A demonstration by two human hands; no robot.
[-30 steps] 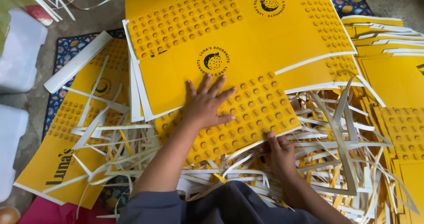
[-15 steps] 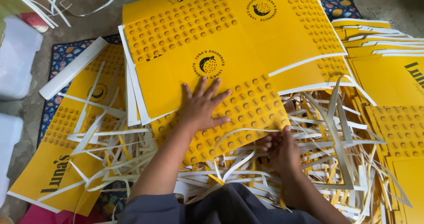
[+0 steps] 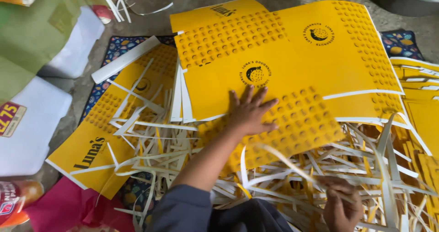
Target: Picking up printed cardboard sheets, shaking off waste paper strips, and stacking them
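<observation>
Yellow die-cut cardboard sheet (image 3: 292,72) with round black emblems lies on the floor atop a stack. Left hand (image 3: 250,113) presses it flat, fingers spread. Right hand (image 3: 340,204) pinches a white paper strip (image 3: 292,164) among heaped trimmings (image 3: 183,149).

Flat yellow box blanks (image 3: 292,58) with black round emblems lie stacked at centre. Another yellow blank (image 3: 87,152) lies left under white strips. A red-labelled bottle (image 3: 13,202) sits at bottom left.

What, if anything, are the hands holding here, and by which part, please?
The right hand pinches a thin white paper strip at its near end. The left hand holds nothing; it lies flat on the yellow sheet.
</observation>
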